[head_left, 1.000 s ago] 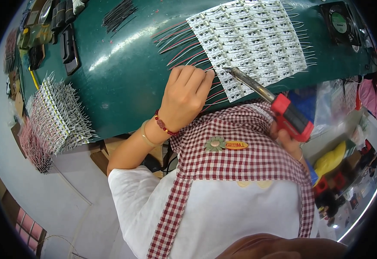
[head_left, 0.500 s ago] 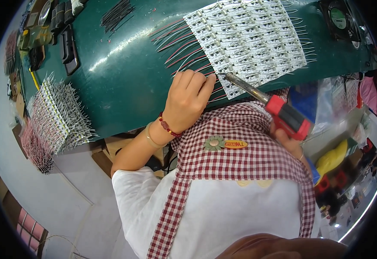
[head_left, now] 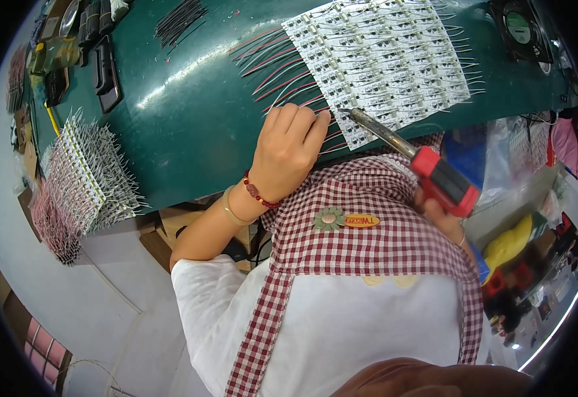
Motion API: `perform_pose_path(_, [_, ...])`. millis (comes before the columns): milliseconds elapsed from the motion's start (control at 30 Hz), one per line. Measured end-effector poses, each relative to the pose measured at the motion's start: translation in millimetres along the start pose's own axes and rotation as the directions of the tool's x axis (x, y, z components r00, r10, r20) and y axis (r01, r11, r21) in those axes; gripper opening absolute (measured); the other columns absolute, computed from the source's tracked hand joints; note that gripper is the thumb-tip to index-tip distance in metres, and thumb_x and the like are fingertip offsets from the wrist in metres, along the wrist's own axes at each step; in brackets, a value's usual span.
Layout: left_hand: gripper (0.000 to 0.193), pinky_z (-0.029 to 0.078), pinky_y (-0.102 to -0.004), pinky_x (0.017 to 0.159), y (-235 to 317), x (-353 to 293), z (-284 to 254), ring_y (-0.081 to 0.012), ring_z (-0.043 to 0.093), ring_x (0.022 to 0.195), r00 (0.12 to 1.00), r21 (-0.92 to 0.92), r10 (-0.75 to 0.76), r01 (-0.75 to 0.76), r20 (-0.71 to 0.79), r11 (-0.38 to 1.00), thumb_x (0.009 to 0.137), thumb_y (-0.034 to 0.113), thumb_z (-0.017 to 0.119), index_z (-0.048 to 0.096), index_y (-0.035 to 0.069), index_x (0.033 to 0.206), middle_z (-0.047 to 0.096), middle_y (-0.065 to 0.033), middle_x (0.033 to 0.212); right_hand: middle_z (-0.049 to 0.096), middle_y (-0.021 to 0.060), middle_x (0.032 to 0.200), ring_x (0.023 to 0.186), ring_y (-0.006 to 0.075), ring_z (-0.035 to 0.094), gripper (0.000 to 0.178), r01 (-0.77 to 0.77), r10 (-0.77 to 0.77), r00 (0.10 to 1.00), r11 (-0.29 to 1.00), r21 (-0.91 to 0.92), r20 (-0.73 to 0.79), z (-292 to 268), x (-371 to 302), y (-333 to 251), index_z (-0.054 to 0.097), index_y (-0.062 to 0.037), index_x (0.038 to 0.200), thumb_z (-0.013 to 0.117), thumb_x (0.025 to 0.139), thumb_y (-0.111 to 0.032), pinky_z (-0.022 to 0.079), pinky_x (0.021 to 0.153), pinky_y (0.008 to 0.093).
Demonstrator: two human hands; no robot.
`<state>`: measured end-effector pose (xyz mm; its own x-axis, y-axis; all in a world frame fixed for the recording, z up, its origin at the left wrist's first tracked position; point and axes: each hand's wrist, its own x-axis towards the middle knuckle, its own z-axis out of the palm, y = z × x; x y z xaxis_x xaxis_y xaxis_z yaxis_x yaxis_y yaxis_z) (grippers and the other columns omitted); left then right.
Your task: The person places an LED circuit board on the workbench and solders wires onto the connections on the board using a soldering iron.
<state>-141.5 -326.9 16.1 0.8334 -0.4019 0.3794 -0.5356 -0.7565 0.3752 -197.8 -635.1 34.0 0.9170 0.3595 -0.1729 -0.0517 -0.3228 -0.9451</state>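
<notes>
A white panel of small circuit boards (head_left: pixel 395 66) lies on the green table, with red and white wires (head_left: pixel 279 69) sticking out past its left edge. My left hand (head_left: pixel 289 142) is closed in a pinch at that edge, near the panel's lower left corner. A thin wire is between its fingertips, mostly hidden by the fingers. My right hand (head_left: pixel 440 215) is wrapped round the red and black handle of a soldering iron (head_left: pixel 444 182), partly hidden behind it. The iron's tip touches or hovers just over the board edge, beside my left fingertips.
Left on the green table (head_left: pixel 190 132) stands a bundle of wired boards (head_left: pixel 90 178). Black thin tubes (head_left: pixel 180 23) lie at the far side, and a black tray (head_left: pixel 106 76) further left. A round reel (head_left: pixel 519 30) sits far right. My checked apron (head_left: pixel 368 245) meets the table's near edge.
The soldering iron's tip has shifted slightly right, a little away from my left fingertips. My left hand stays almost where it was, still pinched.
</notes>
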Motion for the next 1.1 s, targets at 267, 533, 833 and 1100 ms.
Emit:
perform_pose_path(267, [0.03, 0.039, -0.0318, 0.061, 6.3, -1.1, -3.9, -0.0202, 0.051, 0.07, 0.996, -0.04, 0.036, -0.039, -0.076, 0.998, 0.068, -0.002, 0.064, 0.067, 0.001, 0.098, 0.054, -0.0042, 0.08, 0.065, 0.0046, 0.072, 0.065, 0.0185, 0.063, 0.026, -0.076, 0.075, 0.997, 0.996, 0.039, 0.026, -9.6, -9.8, 2.6, 0.067, -0.0021, 0.088, 0.064, 0.082, -0.027, 0.048, 0.061, 0.0297])
perform_pose_path(533, [0.031, 0.039, -0.0323, 0.06, 7.2, -6.7, 1.4, -0.0203, 0.05, 0.068, 0.999, -0.046, 0.015, -0.016, -0.031, 0.999, 0.067, -0.003, 0.064, 0.067, 0.002, 0.098, 0.053, -0.0041, 0.077, 0.068, 0.0059, 0.085, 0.08, 0.0181, 0.064, 0.021, -0.145, 0.145, 0.989, 0.985, 0.092, 0.003, -4.7, -21.3, 6.4, 0.067, -0.0028, 0.096, 0.063, 0.084, -0.02, 0.048, 0.07, 0.0309])
perform_pose_path(833, [0.029, 0.039, -0.0327, 0.061, 8.9, -5.3, 1.7, -0.0208, 0.05, 0.069, 1.0, -0.051, 0.011, -0.012, -0.008, 0.999, 0.067, -0.004, 0.063, 0.066, 0.0, 0.096, 0.053, -0.0047, 0.076, 0.064, 0.0064, 0.076, 0.064, 0.0186, 0.062, 0.022, -0.052, 0.052, 0.999, 0.998, 0.047, -0.006, -1.0, -7.2, 3.5, 0.067, -0.0026, 0.086, 0.068, 0.079, -0.023, 0.047, 0.059, 0.0292])
perform_pose_path(1100, [0.027, 0.039, -0.033, 0.061, 8.8, -2.3, -0.1, -0.0208, 0.05, 0.069, 1.0, -0.013, 0.009, -0.01, -0.007, 1.0, 0.069, -0.002, 0.064, 0.066, 0.001, 0.095, 0.054, -0.0041, 0.078, 0.064, 0.0056, 0.072, 0.061, 0.0179, 0.061, 0.026, -0.059, 0.06, 0.998, 0.995, 0.084, -0.002, -4.1, -7.4, 0.4, 0.066, -0.0024, 0.085, 0.067, 0.08, -0.027, 0.047, 0.057, 0.029])
